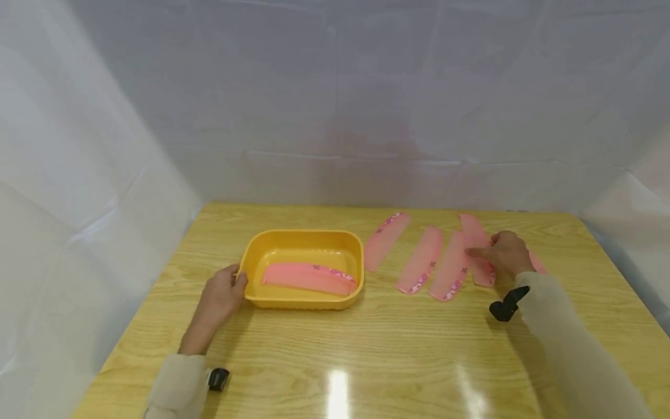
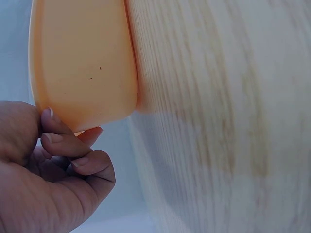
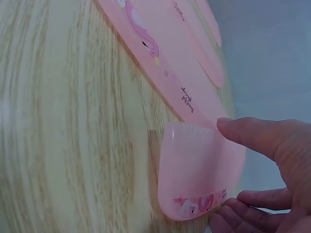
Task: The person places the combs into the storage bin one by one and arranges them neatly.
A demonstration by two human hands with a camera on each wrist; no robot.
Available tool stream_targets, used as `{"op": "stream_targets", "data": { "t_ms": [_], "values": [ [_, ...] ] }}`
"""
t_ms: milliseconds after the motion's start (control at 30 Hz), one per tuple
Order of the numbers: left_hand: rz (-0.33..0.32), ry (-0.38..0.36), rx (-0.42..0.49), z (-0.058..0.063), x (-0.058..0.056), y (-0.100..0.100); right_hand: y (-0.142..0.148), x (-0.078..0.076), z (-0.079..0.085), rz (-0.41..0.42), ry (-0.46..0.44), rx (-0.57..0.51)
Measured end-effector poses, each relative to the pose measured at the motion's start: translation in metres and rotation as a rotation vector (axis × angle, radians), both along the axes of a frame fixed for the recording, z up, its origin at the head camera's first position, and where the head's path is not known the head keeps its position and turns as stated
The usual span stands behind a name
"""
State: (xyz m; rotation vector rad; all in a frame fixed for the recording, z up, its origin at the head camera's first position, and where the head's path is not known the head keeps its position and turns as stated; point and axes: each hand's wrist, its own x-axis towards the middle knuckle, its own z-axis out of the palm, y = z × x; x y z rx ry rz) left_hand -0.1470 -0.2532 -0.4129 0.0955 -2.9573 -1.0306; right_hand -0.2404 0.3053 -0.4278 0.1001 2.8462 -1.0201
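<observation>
My left hand [image 1: 217, 297] grips the left rim of a yellow plastic basin [image 1: 303, 304], and the left wrist view shows its curled fingers [image 2: 97, 165] at the basin's corner. One pink comb [image 1: 309, 276] lies inside the basin. On the right, my right hand [image 1: 505, 253] pinches another pink comb [image 3: 194, 165] across its width, thumb at the toothed edge and fingers at the printed spine. That comb overlaps a neighbouring pink comb [image 1: 450, 267] with a flamingo print.
Two more pink combs, a middle one [image 1: 421, 262] and a far one [image 1: 387, 241], lie between basin and right hand. Beyond that hand, part of another pink comb [image 1: 537, 263] shows. White sheeting [image 1: 335, 116] surrounds the wooden table [image 1: 293, 361] behind and at both sides.
</observation>
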Motion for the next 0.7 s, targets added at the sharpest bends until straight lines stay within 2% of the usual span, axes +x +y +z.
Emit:
{"op": "stream_targets", "data": {
  "t_ms": [300,533,700],
  "values": [
    [-0.007,-0.005,0.01,-0.0006,-0.0004,0.0005,-0.0032,0.0014,-0.0033,-0.03,-0.002,0.009],
    [-0.005,-0.012,0.005,0.0001,0.0006,0.0007,-0.0029,0.0042,-0.0051,-0.002,0.052,-0.03],
    [-0.005,-0.011,0.004,0.0002,0.0016,0.0001,-0.0006,0.0046,-0.0064,0.021,0.018,-0.061]
  ]
}}
